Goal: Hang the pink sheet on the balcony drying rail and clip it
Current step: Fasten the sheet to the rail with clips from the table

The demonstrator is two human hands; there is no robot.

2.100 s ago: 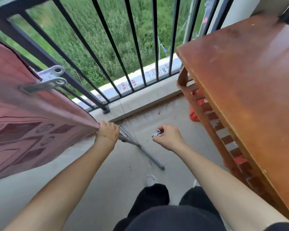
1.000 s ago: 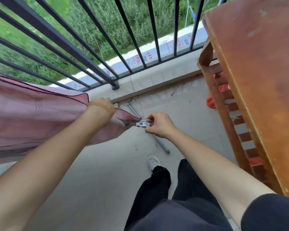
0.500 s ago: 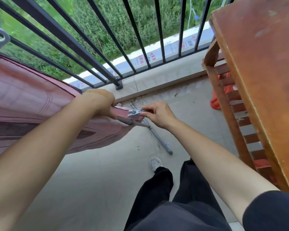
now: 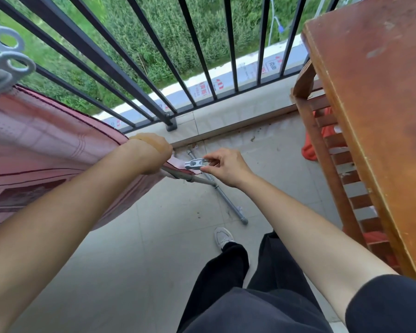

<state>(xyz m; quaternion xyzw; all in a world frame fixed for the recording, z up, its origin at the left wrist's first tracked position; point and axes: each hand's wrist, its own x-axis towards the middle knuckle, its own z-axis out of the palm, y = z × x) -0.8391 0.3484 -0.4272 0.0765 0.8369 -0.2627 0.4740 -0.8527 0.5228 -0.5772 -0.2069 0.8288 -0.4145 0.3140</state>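
Pink sheet (image 4: 41, 145) hangs draped over the grey drying rail (image 4: 197, 179), spreading from the left edge of the view to the rail's near end, where its corner sits on the bar. The left hand (image 4: 151, 152) is closed over the fabric and rail together at that corner, pinning the cloth down. Just to its right, the right hand (image 4: 226, 168) pinches the handles of a small metal clip (image 4: 194, 164) between thumb and fingertips, and the clip's mouth lies against the sheet's corner (whether it has bitten onto the cloth cannot be told). A second, larger pale clip (image 4: 3, 61) sits on the sheet's upper edge at the far left.

Beyond the rail's end, a leg of the stand slants down to the tiled floor (image 4: 139, 248). Black balcony railing (image 4: 135, 75) runs across the top, with green growth behind it. At the right stands a wooden shelf unit (image 4: 375, 111) with a worn brown top. Its slatted lower tiers hold something orange-red (image 4: 309, 150), too hidden to identify. The person's dark trousers and one white shoe (image 4: 223, 236) show below.
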